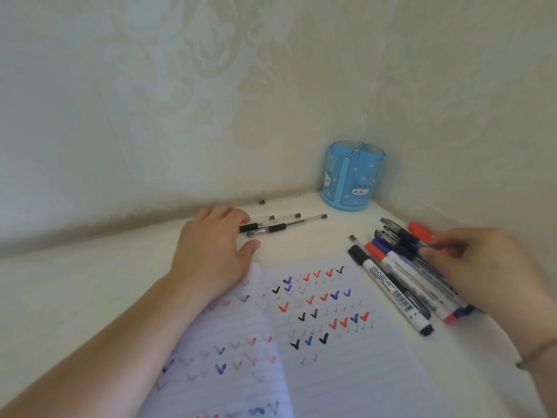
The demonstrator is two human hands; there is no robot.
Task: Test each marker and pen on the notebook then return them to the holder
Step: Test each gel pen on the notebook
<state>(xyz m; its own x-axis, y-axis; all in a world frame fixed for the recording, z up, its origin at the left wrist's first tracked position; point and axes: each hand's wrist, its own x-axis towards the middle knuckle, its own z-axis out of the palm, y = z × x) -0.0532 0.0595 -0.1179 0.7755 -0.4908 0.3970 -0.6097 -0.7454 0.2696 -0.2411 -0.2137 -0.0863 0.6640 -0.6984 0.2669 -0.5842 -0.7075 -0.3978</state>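
Neither grip holds a pen outright: the left hand (pixel 211 251) lies flat with fingers relaxed on the white table (pixel 90 297), its fingertips touching the capped ends of clear gel pens (pixel 286 226) lying near the wall, its heel on the open notebook (pixel 331 357). Loosely curled fingers of the right hand (pixel 482 267) rest on a bundle of markers (pixel 398 285) lying just right of the page of red, blue and black ticks. A blue holder (pixel 352 176) stands upright in the corner, apart from both piles.
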